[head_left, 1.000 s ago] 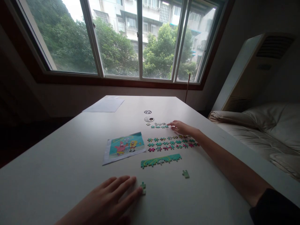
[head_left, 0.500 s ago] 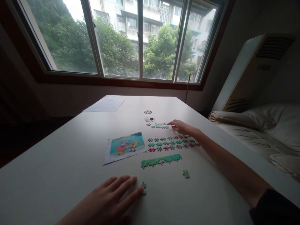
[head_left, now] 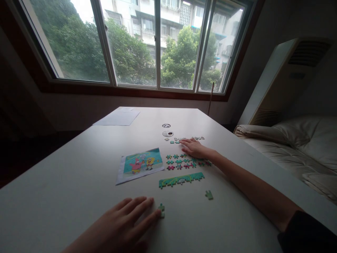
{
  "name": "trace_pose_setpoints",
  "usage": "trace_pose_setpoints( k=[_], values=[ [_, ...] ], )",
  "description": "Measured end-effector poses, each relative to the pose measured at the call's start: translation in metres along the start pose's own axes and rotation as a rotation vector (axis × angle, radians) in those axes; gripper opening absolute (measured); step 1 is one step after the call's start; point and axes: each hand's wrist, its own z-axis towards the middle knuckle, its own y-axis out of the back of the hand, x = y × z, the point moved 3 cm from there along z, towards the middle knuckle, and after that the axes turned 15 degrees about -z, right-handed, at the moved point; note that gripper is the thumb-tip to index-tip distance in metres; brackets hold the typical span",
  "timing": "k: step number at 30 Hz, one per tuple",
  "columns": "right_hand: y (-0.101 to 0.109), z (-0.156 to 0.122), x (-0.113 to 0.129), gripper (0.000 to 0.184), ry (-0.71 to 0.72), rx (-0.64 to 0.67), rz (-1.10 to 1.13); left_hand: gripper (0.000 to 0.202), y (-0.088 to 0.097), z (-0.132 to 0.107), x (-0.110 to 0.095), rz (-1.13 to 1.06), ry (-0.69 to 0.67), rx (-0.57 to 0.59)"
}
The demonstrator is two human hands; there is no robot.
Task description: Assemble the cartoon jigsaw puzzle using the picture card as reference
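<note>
My left hand (head_left: 123,221) lies flat on the white table (head_left: 79,168), fingers stretched out, one fingertip touching a green puzzle piece (head_left: 161,209). My right hand (head_left: 193,148) reaches far forward, fingers extended over the rows of loose puzzle pieces (head_left: 181,162), its fingertips at the farthest small row (head_left: 175,141). Nearer me sits a joined strip of green pieces (head_left: 181,180), with a single green piece (head_left: 209,194) right of it. A cartoon reference picture (head_left: 140,165) lies left of the pieces.
Two small round discs (head_left: 167,133) sit beyond the pieces, and a sheet of paper (head_left: 117,117) lies at the far left of the table. A window spans the back wall. A cushioned sofa (head_left: 297,144) and an air-conditioner unit stand to the right.
My right hand has slid left along the far rows of pieces, uncovering a few pieces at the right. My left hand has stayed put.
</note>
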Motion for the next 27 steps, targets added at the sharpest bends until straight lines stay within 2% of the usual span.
trace_pose_setpoints(
  k=[11,22,27],
  values=[
    [0.006,0.0,0.007,0.051,0.052,0.03,0.002,0.053,-0.007,-0.006,0.005,-0.033,-0.008,-0.042],
    [0.012,0.005,0.014,0.052,-0.058,0.059,-0.022,0.053,-0.015,-0.009,0.011,-0.051,-0.043,-0.065],
    [0.016,0.004,0.013,0.047,-0.051,0.002,-0.002,0.055,-0.015,-0.009,0.011,-0.056,-0.031,-0.061]
  ],
)
